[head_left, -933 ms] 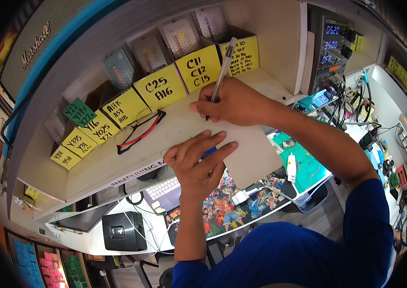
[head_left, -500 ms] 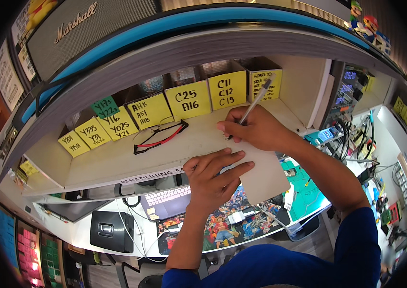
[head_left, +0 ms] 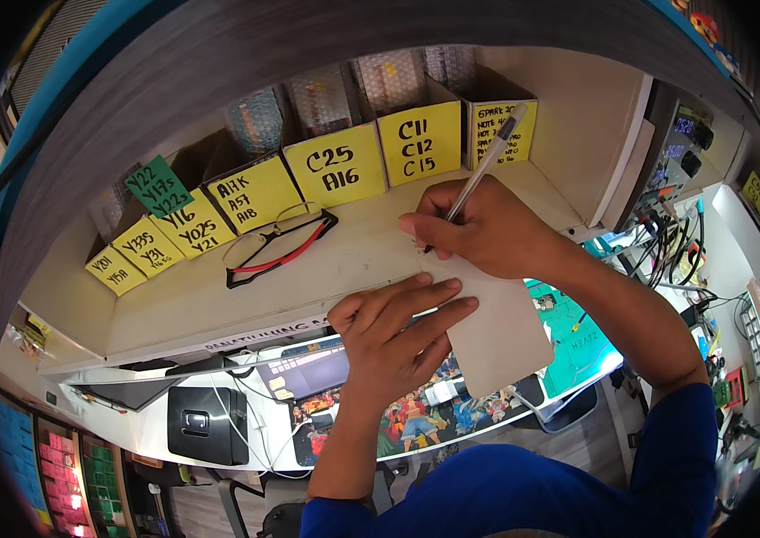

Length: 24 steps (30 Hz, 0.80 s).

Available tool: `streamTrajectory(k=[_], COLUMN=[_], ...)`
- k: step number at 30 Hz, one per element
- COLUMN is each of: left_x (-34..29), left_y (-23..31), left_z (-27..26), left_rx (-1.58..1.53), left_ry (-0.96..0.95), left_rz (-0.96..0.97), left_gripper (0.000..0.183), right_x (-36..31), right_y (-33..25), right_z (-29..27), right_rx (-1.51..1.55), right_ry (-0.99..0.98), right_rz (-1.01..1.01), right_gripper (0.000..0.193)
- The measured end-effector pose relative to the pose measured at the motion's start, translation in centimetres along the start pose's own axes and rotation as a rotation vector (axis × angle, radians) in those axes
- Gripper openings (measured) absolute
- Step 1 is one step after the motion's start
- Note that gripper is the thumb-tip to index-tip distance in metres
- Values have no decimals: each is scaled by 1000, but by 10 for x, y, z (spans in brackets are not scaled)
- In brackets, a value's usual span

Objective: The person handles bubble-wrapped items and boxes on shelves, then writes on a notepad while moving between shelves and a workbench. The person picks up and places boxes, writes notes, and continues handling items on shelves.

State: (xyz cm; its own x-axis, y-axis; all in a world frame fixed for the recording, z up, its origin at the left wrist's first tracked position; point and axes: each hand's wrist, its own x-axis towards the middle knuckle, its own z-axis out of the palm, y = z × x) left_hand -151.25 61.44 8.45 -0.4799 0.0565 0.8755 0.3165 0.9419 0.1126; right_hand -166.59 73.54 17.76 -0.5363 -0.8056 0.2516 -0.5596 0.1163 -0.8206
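A clear pen [head_left: 486,169] with a dark grip is held in my right hand [head_left: 478,224], its fingers closed around the lower barrel. The pen's dark tip points down at the upper end of a pale card [head_left: 505,345] with rounded corners. My left hand [head_left: 398,336] lies with its fingers stretched out and spread over the left side of this card. Part of the card extends past the shelf's front edge, and both hands cover some of it. To the left, black-and-red eyeglasses [head_left: 295,250] rest on the white shelf [head_left: 169,303].
Behind the hands stands a row of boxes with yellow labels [head_left: 335,170], some holding bubble-wrapped items. Below the shelf are a laptop [head_left: 310,377], a black square device [head_left: 207,426], a patterned mat [head_left: 416,421] and a green work mat [head_left: 590,345]. Cables [head_left: 667,242] hang at the right.
The view has shifted, showing more inside the boxes. Both hands keep nearly the same pose on the card, and the pen remains in my right hand.
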Motion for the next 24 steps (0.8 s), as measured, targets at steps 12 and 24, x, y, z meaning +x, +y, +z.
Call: streamTrajectory(k=[12, 24], left_x=[2, 1], left_y=[2, 1], left_z=[1, -1], left_rx=[8, 6], left_ry=[-1, -14], left_rz=[-25, -9], left_gripper=[35, 43], right_x=[2, -1], right_y=[0, 1], right_z=[-5, -7], right_rx=[-49, -38], right_ry=[-65, -6], right_rz=[-59, -28], right_gripper=[36, 36])
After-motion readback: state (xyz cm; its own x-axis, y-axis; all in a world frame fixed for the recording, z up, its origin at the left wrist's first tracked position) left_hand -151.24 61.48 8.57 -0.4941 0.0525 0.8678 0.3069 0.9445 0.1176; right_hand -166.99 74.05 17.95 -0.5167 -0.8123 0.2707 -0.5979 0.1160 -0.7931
